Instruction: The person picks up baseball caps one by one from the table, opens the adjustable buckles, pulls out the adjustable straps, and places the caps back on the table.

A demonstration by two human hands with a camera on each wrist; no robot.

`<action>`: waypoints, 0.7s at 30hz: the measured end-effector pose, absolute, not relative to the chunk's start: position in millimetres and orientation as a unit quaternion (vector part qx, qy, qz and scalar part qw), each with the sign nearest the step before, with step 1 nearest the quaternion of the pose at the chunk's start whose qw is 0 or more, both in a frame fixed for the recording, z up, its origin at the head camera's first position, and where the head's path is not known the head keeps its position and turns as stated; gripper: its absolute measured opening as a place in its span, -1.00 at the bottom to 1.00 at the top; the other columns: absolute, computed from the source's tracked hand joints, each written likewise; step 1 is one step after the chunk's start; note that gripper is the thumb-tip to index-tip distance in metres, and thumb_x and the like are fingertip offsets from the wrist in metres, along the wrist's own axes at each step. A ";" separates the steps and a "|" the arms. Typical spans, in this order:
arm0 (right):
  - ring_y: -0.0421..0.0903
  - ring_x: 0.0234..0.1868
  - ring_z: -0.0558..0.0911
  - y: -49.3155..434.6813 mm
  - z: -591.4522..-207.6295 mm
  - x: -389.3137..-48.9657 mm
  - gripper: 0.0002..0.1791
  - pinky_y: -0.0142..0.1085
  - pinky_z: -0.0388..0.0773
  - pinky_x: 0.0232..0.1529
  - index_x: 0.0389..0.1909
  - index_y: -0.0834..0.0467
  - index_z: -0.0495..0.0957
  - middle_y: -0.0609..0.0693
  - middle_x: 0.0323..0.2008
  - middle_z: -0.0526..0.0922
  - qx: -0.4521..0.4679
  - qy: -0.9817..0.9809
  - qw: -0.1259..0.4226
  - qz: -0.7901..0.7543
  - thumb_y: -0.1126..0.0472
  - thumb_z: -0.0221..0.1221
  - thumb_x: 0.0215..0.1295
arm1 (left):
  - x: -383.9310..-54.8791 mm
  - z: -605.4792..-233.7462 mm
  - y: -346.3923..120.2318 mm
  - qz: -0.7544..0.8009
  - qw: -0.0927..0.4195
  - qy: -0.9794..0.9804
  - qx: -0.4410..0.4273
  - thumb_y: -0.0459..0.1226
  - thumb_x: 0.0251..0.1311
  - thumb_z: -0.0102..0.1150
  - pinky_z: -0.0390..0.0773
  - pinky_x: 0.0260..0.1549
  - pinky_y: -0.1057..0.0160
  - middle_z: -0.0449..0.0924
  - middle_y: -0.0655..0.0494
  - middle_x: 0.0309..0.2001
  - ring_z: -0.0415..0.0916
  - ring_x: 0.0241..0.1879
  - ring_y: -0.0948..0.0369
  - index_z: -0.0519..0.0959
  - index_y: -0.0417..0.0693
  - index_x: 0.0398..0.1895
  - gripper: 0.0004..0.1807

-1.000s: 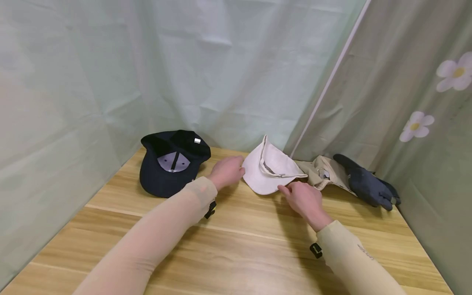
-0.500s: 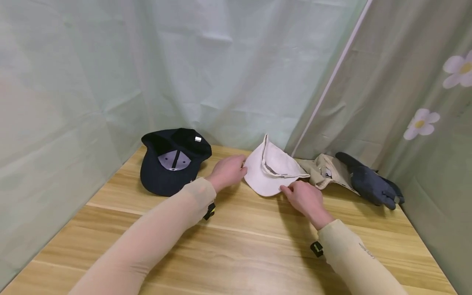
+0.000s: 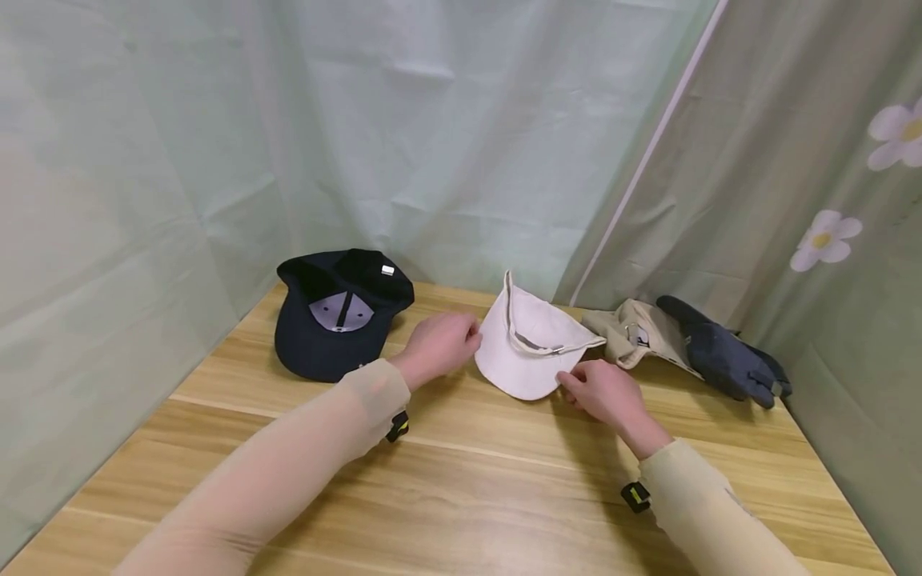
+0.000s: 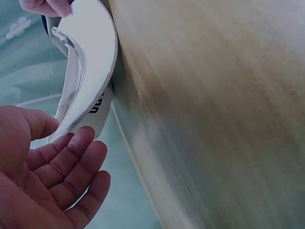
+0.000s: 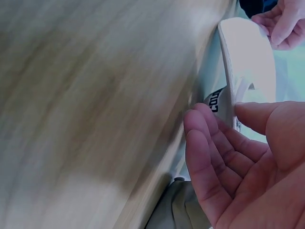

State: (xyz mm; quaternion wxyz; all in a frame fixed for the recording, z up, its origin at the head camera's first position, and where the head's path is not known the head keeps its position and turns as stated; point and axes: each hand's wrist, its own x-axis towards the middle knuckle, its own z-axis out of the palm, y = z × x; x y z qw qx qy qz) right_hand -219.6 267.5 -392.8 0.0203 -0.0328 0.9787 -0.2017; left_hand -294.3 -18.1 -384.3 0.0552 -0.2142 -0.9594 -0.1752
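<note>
A white baseball cap lies upside down in mid-table in the head view, brim toward me. My left hand pinches the brim's left edge; in the left wrist view the thumb and index finger meet at it. At the brim's right edge, my right hand pinches with thumb above and fingers below, as the right wrist view shows. Dark lettering on the cap's front shows beneath the brim there. Part of the crown's underside is hidden in the head view.
Left of the white cap sits an upturned navy cap. To the right lie a beige cap and a dark grey-blue cap, touching each other. Pale curtains enclose the wooden table at the back and sides.
The white cap has come slightly toward me, its brim now lower in the head view. Both hands moved along with it. The other caps stayed in place.
</note>
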 end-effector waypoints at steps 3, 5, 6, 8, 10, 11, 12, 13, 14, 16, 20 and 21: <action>-0.21 -0.49 0.65 267.7 -392.6 -216.4 -0.59 -0.09 0.52 -0.25 -0.41 -0.01 0.76 -0.17 -0.53 0.72 -0.036 0.979 0.027 -0.198 -0.07 0.16 0.65 | -289.6 -384.8 -19.8 -0.166 0.063 -0.958 -0.223 -0.15 0.59 0.24 0.53 -0.35 0.11 0.57 0.17 -0.46 0.51 -0.43 0.13 0.67 0.01 -0.23 -0.82; -0.22 -0.49 0.64 267.2 -392.4 -213.9 -0.60 -0.10 0.51 -0.26 -0.41 -0.01 0.76 -0.18 -0.54 0.72 -0.039 0.979 0.029 -0.197 -0.06 0.17 0.64 | -286.6 -385.5 -21.2 -0.155 0.071 -0.957 -0.233 -0.17 0.58 0.25 0.50 -0.40 0.13 0.54 0.17 -0.50 0.49 -0.47 0.13 0.66 0.02 -0.29 -0.80; -0.22 -0.49 0.64 266.9 -392.4 -212.7 -0.61 -0.11 0.50 -0.26 -0.41 -0.02 0.76 -0.19 -0.54 0.72 -0.040 0.979 0.029 -0.197 -0.06 0.18 0.64 | -285.0 -385.6 -22.0 -0.149 0.074 -0.956 -0.239 -0.18 0.57 0.26 0.48 -0.42 0.13 0.53 0.17 -0.52 0.48 -0.49 0.13 0.66 0.02 -0.31 -0.79; -0.23 -0.48 0.64 266.2 -392.7 -210.0 -0.62 -0.11 0.49 -0.26 -0.40 -0.02 0.76 -0.19 -0.53 0.72 -0.042 0.979 0.030 -0.198 -0.06 0.19 0.64 | -281.1 -385.7 -23.8 -0.132 0.079 -0.956 -0.250 -0.18 0.57 0.26 0.46 -0.46 0.15 0.51 0.17 -0.55 0.46 -0.52 0.13 0.65 0.03 -0.36 -0.76; -0.22 -0.49 0.63 265.2 -392.1 -207.2 -0.62 -0.11 0.48 -0.26 -0.41 -0.03 0.76 -0.19 -0.53 0.72 -0.045 0.978 0.029 -0.200 -0.05 0.19 0.64 | -277.2 -384.9 -25.6 -0.121 0.081 -0.956 -0.256 -0.18 0.57 0.27 0.44 -0.49 0.16 0.50 0.16 -0.57 0.45 -0.54 0.14 0.64 0.03 -0.40 -0.73; -0.21 -0.49 0.62 264.6 -391.8 -206.0 -0.62 -0.10 0.47 -0.27 -0.41 -0.03 0.75 -0.19 -0.53 0.72 -0.047 0.978 0.028 -0.200 -0.05 0.19 0.64 | -275.2 -384.6 -26.6 -0.117 0.082 -0.955 -0.259 -0.18 0.57 0.27 0.42 -0.51 0.16 0.49 0.16 -0.58 0.44 -0.55 0.14 0.63 0.03 -0.43 -0.71; -0.20 -0.49 0.60 264.1 -391.5 -204.9 -0.62 -0.11 0.46 -0.28 -0.42 -0.03 0.75 -0.19 -0.53 0.72 -0.049 0.978 0.028 -0.198 -0.05 0.19 0.64 | -273.1 -384.2 -27.7 -0.114 0.083 -0.955 -0.261 -0.17 0.57 0.27 0.41 -0.52 0.16 0.48 0.16 -0.59 0.44 -0.56 0.14 0.62 0.04 -0.45 -0.69; -0.19 -0.49 0.60 263.7 -390.9 -203.8 -0.62 -0.11 0.46 -0.29 -0.42 -0.03 0.75 -0.19 -0.53 0.72 -0.050 0.978 0.030 -0.198 -0.04 0.19 0.64 | -270.9 -383.6 -28.7 -0.112 0.083 -0.955 -0.262 -0.16 0.58 0.27 0.41 -0.53 0.16 0.48 0.17 -0.60 0.43 -0.56 0.15 0.61 0.05 -0.46 -0.67; -0.18 -0.49 0.59 263.1 -389.8 -202.8 -0.62 -0.11 0.45 -0.29 -0.41 -0.03 0.75 -0.19 -0.52 0.72 -0.052 0.978 0.031 -0.198 -0.04 0.19 0.64 | -268.8 -383.0 -29.6 -0.112 0.084 -0.954 -0.263 -0.16 0.58 0.27 0.40 -0.55 0.16 0.47 0.17 -0.61 0.43 -0.57 0.15 0.61 0.06 -0.48 -0.66; -0.18 -0.47 0.58 262.3 -388.2 -200.5 -0.63 -0.12 0.44 -0.29 -0.39 -0.02 0.75 -0.19 -0.50 0.73 -0.053 0.978 0.038 -0.199 -0.03 0.20 0.65 | -264.9 -382.3 -31.6 -0.108 0.091 -0.952 -0.270 -0.14 0.58 0.27 0.39 -0.56 0.15 0.45 0.19 -0.63 0.41 -0.59 0.16 0.59 0.07 -0.52 -0.63; -0.19 -0.45 0.60 261.3 -385.2 -195.4 -0.68 -0.13 0.44 -0.28 -0.35 -0.01 0.76 -0.18 -0.48 0.73 -0.053 0.975 0.052 -0.208 -0.01 0.23 0.64 | -255.9 -379.5 -34.6 -0.095 0.102 -0.949 -0.284 -0.13 0.58 0.26 0.38 -0.58 0.14 0.40 0.20 -0.66 0.39 -0.61 0.16 0.54 0.08 -0.58 -0.57; -0.20 -0.45 0.60 260.8 -384.7 -193.8 -0.69 -0.13 0.44 -0.29 -0.35 -0.01 0.75 -0.18 -0.48 0.73 -0.054 0.975 0.055 -0.211 -0.01 0.24 0.64 | -253.4 -378.9 -35.6 -0.092 0.104 -0.948 -0.287 -0.13 0.57 0.26 0.37 -0.58 0.14 0.39 0.20 -0.66 0.38 -0.61 0.16 0.53 0.08 -0.59 -0.57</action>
